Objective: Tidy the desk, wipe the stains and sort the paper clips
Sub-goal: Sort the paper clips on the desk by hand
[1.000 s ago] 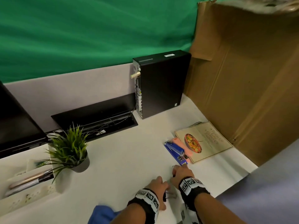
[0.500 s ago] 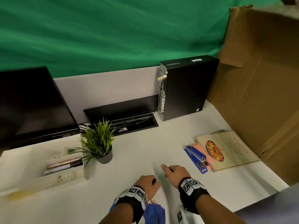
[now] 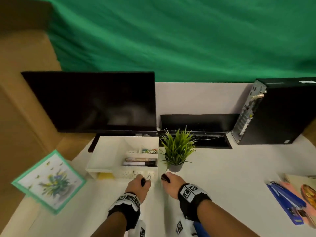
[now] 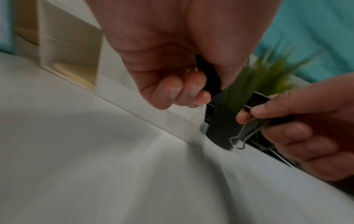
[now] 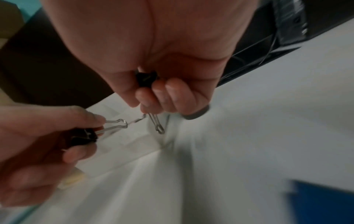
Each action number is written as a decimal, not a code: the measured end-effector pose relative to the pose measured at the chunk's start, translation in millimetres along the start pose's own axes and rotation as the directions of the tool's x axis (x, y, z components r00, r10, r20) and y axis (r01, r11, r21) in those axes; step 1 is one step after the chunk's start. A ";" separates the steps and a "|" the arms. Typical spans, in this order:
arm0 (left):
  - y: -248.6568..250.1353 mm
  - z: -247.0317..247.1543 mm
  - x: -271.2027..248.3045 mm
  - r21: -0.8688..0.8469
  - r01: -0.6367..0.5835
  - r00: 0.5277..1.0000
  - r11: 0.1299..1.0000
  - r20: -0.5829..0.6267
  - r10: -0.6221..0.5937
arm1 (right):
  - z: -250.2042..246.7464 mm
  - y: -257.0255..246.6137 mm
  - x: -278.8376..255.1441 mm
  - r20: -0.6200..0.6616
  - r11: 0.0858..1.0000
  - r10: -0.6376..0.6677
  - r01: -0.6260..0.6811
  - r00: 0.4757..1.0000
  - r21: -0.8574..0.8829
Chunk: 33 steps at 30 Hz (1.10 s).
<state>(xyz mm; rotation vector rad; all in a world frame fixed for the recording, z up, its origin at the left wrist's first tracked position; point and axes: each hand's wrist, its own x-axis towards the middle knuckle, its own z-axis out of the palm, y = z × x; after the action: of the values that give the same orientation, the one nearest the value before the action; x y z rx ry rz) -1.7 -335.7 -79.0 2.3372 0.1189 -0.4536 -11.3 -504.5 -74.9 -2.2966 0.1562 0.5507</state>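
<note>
1. We hold our left hand [image 3: 139,184] and right hand [image 3: 171,183] knuckles-up over the desk's [image 3: 222,185] front edge, fingers curled, each gripping a binder clip [image 5: 84,137] [image 5: 146,79].
2. Both hands are now just before the organizer [image 3: 130,174], left of their place half a second ago.

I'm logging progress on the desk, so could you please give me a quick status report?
Left hand grips one binder clip; right hand grips another binder clip. Both just short of the white organizer. Potted plant close beside the right hand.

Green backdrop [image 3: 171,40], grey partition [image 3: 196,98], cardboard walls [image 3: 20,100].
</note>
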 end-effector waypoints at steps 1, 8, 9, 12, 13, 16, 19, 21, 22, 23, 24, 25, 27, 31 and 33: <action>-3.2 -13.0 2.5 -0.045 0.017 1.000 0.999 -0.001 -0.017 | 4.8 -16.5 9.8 0.000 1.000 -0.014 0.014 1.000 0.015; -10.6 -84.1 26.6 -0.336 0.043 0.998 0.941 -0.017 -0.052 | 15.7 -113.4 70.4 -0.201 0.989 -0.019 0.047 0.979 0.138; -11.4 -91.2 29.4 -0.385 0.064 0.997 0.921 -0.011 -0.074 | 16.7 -121.2 77.1 -0.226 0.988 -0.002 0.037 0.974 0.152; -13.3 -109.5 35.9 -0.462 0.102 0.992 0.881 -0.020 -0.125 | 19.0 -135.6 96.7 -0.252 0.983 0.019 0.028 0.968 0.181; -14.0 -114.1 37.3 -0.467 0.106 0.991 0.878 -0.028 -0.135 | 19.9 -137.3 102.0 -0.246 0.980 0.023 0.027 0.969 0.199; -16.5 -120.4 39.9 -0.455 0.077 0.992 0.887 -0.058 -0.116 | 25.2 -135.5 111.9 -0.213 0.976 0.024 0.023 0.977 0.217; -12.1 -117.8 46.1 -0.485 0.063 0.993 0.872 -0.060 -0.105 | 33.2 -124.5 111.5 -0.176 0.952 0.016 0.039 0.984 0.305; -3.3 -114.1 55.3 -0.566 0.095 0.991 0.819 -0.028 -0.134 | 37.8 -114.4 103.6 -0.140 0.942 0.003 0.045 0.990 0.332; 2.5 -112.0 59.8 -0.619 0.116 0.989 0.777 -0.003 -0.150 | 39.8 -107.9 99.1 -0.127 0.947 -0.002 0.042 0.992 0.317; 7.9 -109.1 65.3 -0.663 0.130 0.987 0.737 0.017 -0.159 | 40.8 -101.6 94.8 -0.118 0.953 -0.004 0.040 0.993 0.301; 13.4 -105.9 70.2 -0.687 0.134 0.986 0.715 0.023 -0.163 | 40.7 -96.1 90.0 -0.113 0.955 -0.014 0.047 0.993 0.292; 18.4 -102.4 75.3 -0.702 0.132 0.986 0.700 0.023 -0.163 | 40.2 -91.4 85.3 -0.108 0.958 -0.026 0.056 0.994 0.280; 26.1 -96.9 84.5 -0.741 0.124 0.987 0.659 0.027 -0.155 | 37.5 -82.2 75.9 -0.096 0.967 -0.041 0.064 0.995 0.247; 33.8 -91.0 102.8 -0.779 0.202 0.975 0.593 0.106 -0.193 | 31.8 -56.2 50.8 -0.004 0.960 0.039 -0.037 0.999 0.277; 38.1 -87.1 105.3 -0.775 0.230 0.971 0.588 0.138 -0.197 | 26.5 -35.7 36.7 0.034 0.963 0.093 -0.099 0.995 0.251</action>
<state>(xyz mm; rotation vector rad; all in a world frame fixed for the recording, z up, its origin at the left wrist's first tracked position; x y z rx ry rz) 129.9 -307.9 -33.6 1.4232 0.4906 -0.4409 22.4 -458.7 -83.9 -2.0420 0.3112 0.5706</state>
